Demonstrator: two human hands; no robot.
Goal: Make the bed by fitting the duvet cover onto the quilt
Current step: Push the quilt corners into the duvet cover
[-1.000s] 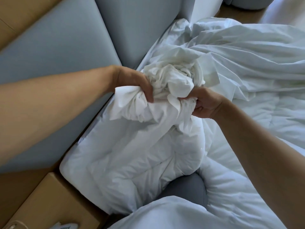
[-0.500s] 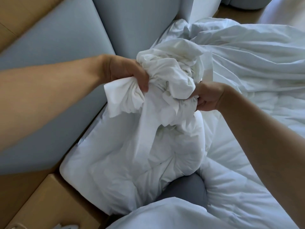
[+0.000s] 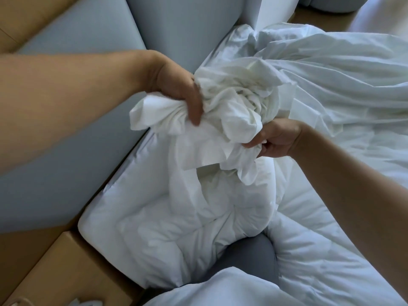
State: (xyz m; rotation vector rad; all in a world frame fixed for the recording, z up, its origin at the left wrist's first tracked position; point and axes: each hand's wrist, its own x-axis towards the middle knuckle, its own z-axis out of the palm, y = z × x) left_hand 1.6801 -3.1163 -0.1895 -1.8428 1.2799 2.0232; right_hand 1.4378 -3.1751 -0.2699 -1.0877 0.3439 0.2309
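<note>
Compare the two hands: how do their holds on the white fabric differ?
1. The left hand holds a thick gather, fingers wrapped over it from above; the right hand holds a thinner fold at its fingertips.
2. The left hand sits higher and nearer the grey headboard; the right hand is lower, toward the open bed.
Shared: both hold the same bunched cover above the quilt.

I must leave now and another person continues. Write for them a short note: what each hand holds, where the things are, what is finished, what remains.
Left hand: grips the bunched thin white duvet cover.
Right hand: grips the same bunch from the other side.
The puffy white quilt lies below on the bed, beside the grey padded headboard; the rest of the cover trails off to the right.
Done: cover gathered up.
Left: fit the cover over the quilt, spread it flat.
</note>
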